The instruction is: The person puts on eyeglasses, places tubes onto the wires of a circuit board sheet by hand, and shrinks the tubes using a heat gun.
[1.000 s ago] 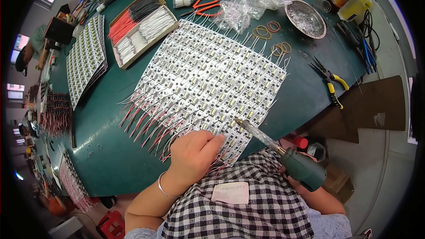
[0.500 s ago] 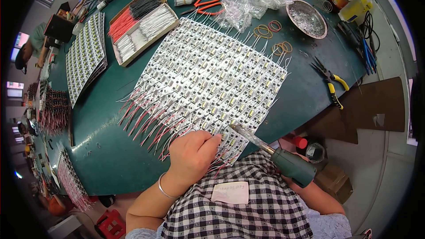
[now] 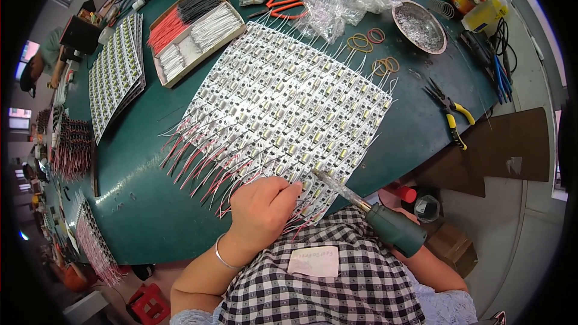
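Observation:
A white panel of LED circuit boards (image 3: 289,90) lies on the green table, with rows of small components and white wires along its far edge. Red, black and white wires (image 3: 201,171) fringe its near left edge. My left hand (image 3: 262,210) rests closed at the panel's near edge, thumb and forefinger pinched; what they hold is hidden. A soldering iron (image 3: 394,229) with a dark green handle is in my right hand (image 3: 400,256), whose fingers are mostly hidden behind the handle. Its tip touches or hovers just over the panel, right of my left hand; I cannot tell which.
Beyond the panel are a box of cut wires (image 3: 198,35), orange-handled scissors (image 3: 283,5), plastic wrap (image 3: 325,15), rubber bands (image 3: 361,42) and a metal bowl (image 3: 419,26). Yellow-handled pliers (image 3: 450,111) lie at right. More boards (image 3: 114,72) stand at left. Another person (image 3: 45,60) is at far left.
The soldering iron's handle has shifted slightly left and its tip stays almost in place. My left hand and the panel have hardly moved.

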### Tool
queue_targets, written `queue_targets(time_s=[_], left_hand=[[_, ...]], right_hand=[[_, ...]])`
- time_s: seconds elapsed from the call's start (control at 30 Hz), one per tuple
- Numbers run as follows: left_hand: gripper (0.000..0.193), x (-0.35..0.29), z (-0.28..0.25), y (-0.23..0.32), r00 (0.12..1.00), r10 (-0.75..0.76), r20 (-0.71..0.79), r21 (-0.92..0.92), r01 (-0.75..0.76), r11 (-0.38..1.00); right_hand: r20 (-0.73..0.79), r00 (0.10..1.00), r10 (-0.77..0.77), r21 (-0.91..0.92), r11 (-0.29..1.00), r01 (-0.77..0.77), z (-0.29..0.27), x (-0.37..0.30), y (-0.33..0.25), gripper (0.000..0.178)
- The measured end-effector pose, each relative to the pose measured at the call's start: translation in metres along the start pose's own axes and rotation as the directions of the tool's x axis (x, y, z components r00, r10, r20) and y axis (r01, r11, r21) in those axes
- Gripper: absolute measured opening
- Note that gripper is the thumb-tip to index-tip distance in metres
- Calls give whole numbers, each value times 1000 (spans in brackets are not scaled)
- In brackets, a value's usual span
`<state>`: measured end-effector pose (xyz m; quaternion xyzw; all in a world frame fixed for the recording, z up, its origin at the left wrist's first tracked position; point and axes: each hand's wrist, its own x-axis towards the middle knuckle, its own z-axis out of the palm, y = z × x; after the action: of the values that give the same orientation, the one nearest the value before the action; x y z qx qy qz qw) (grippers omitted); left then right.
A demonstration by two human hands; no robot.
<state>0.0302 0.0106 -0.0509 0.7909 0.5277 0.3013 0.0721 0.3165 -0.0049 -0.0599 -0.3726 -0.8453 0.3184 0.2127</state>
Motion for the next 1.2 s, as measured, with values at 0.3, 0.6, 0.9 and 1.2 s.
queue_targets(time_s=[0.3, 0.6, 0.9, 1.2], left_hand=[[27, -1, -1, -1, 1000, 3, 4, -7, -3, 1000], [19, -6, -25, 6, 998, -36, 58, -7, 36, 999], [25, 10, -25, 19, 996, 90, 4, -89, -89, 992], [24, 1, 10, 9, 997, 80, 16, -115, -77, 990]], right_hand=[[-21, 905, 425, 390, 837, -384, 2, -14, -2, 24], [-44, 960, 275, 288, 924, -252, -10, -11, 0, 22], [-60, 978, 201, 369, 915, -165, -22, -13, -2, 15], [-113, 971, 209, 119, 973, -195, -7, -22, -5, 18]])
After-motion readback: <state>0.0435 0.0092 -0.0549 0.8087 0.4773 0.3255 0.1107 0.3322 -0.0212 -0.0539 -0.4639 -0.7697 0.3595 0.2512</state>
